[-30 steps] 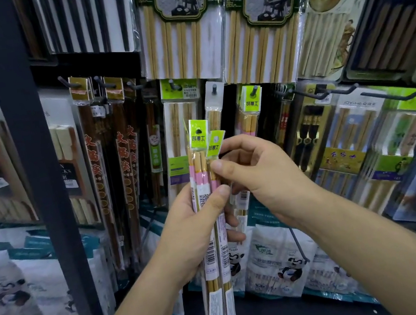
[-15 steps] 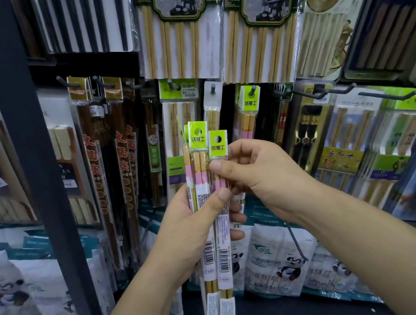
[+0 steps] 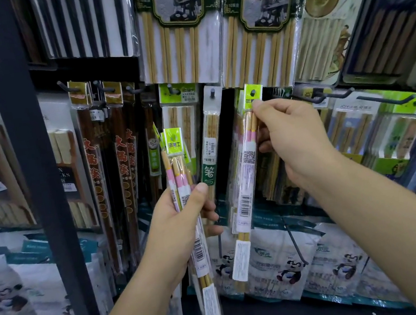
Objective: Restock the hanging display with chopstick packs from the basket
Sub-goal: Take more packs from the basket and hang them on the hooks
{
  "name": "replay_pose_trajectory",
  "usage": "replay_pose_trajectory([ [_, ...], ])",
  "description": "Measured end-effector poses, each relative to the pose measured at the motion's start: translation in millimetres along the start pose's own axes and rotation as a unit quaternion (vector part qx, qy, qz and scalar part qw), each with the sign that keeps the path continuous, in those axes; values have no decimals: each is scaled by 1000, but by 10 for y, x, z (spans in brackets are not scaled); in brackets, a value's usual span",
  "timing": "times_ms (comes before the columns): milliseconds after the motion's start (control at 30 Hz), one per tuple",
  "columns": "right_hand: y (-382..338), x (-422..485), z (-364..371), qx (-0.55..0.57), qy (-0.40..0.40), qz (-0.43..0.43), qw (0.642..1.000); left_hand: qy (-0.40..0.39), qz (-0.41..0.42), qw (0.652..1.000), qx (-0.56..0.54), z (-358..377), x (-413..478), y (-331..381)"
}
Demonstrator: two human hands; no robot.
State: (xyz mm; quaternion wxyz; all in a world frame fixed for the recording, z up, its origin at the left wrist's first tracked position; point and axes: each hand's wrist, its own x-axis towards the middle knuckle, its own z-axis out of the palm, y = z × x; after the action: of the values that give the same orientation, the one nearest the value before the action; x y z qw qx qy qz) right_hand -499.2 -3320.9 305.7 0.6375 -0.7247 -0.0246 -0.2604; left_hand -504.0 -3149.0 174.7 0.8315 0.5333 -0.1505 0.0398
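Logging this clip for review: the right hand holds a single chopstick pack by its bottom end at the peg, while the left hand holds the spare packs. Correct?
Not quite. In the head view the right hand pinches the single pack at its top, just under the green header, not the bottom end. The left hand does hold the spare packs.
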Motion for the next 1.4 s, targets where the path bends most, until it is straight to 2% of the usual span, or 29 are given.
replay_pose_trajectory([
  [133,-40,15,33,2,20,9,1000,2,-6,1000,4,13,-8,-11],
  [400,135,6,20,-74,57,20,995,-22,2,998,51,0,-14,5],
  [500,216,-93,-6,-100,77,-2,992,-36,-5,997,61,12,-12,-2],
  [567,231,-201,5,-117,33,-34,992,-42,-4,996,74,38,-15,-15],
  [667,219,-376,122,-126,-124,-45,983,-60,9,995,75,118,-39,-34],
  [733,253,-428,204,-122,-181,-36,975,-78,8,994,74,171,-55,-37],
  [867,326,-382,224,-92,-163,0,982,-110,14,989,99,194,-90,-17],
  [1000,377,-331,162,-38,-180,48,982,-112,11,987,116,139,-98,-25],
  [1200,387,-359,164,-45,-178,44,982,-126,32,983,127,122,-81,-36],
  [1400,362,-336,168,-60,-159,67,983,-97,32,982,158,76,-65,-90],
])
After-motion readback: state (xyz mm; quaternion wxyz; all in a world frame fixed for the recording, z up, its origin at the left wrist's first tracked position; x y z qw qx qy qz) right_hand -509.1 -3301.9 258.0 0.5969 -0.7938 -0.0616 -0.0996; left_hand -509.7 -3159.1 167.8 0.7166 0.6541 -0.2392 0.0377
